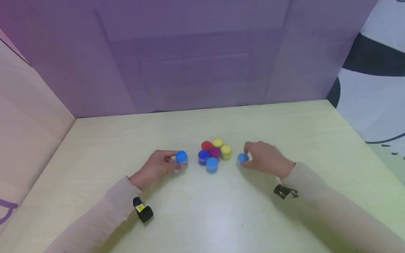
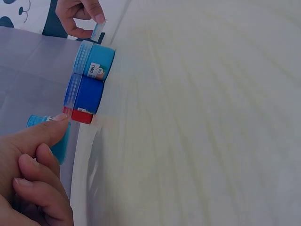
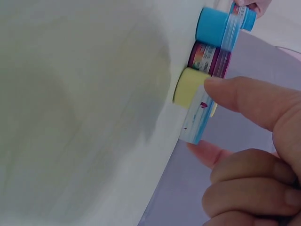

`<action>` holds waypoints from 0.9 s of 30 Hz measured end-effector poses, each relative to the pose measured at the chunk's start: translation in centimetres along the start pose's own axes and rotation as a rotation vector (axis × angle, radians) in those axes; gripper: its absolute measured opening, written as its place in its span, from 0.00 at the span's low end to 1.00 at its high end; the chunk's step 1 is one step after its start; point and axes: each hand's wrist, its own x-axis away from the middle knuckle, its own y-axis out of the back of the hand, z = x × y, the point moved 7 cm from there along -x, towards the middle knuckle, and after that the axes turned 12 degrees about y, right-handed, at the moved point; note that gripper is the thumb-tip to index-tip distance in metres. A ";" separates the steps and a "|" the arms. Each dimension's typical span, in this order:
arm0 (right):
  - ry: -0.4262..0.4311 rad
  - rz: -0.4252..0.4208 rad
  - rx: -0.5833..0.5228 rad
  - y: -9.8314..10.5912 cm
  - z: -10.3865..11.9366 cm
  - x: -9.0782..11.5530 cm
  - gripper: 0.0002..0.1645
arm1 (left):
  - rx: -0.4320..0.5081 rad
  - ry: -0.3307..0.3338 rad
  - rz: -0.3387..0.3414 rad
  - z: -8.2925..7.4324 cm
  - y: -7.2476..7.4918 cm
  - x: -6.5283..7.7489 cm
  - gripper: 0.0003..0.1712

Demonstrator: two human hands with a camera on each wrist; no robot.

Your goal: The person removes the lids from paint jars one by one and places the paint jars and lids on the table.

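My left hand pinches a small bright-blue jar between thumb and fingers, left of a cluster of jars. In the left wrist view, the thumb covers part of that jar. On the cluster's right side, my right hand pinches a shallow lid with a clear rim and a blue edge. The right wrist view has this lid held on edge between thumb and a fingertip. Nearest the hands in the cluster are a light-blue jar, a dark-blue jar and a yellow jar.
A purple jar, a red jar and another yellow jar complete the tight cluster on the pale wooden table. A purple panel rises along the back edge, with printed panels at both sides.
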 end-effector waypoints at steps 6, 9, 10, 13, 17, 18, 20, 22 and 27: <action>-0.008 -0.015 -0.012 0.5 -1.5 -0.7 0.21 | -0.011 0.030 -0.026 0.0 0.6 -0.3 0.32; -0.022 -0.013 -0.026 0.6 -2.4 -1.1 0.21 | -0.009 0.049 -0.039 0.0 0.8 -0.4 0.32; -0.030 -0.009 -0.031 0.7 -2.6 -1.2 0.21 | -0.010 0.048 -0.043 0.1 0.9 -0.4 0.31; -0.048 0.005 -0.029 0.7 -3.2 -1.6 0.21 | -0.010 0.044 -0.054 0.2 1.1 -0.5 0.31; -0.055 0.010 -0.013 0.6 -3.6 -2.2 0.21 | -0.008 0.042 -0.052 0.3 1.2 -0.8 0.30; -0.056 0.008 -0.013 0.6 -3.7 -2.3 0.21 | -0.009 0.044 -0.053 0.3 1.2 -0.9 0.30; -0.057 0.002 -0.015 0.7 -3.9 -2.4 0.20 | -0.009 0.049 -0.054 0.4 1.3 -1.0 0.30; -0.056 -0.005 -0.016 0.8 -4.2 -2.5 0.20 | -0.010 0.051 -0.060 0.3 1.3 -1.1 0.30; -0.070 -0.008 -0.011 1.0 -4.7 -2.6 0.20 | -0.012 0.054 -0.071 0.2 1.5 -1.3 0.31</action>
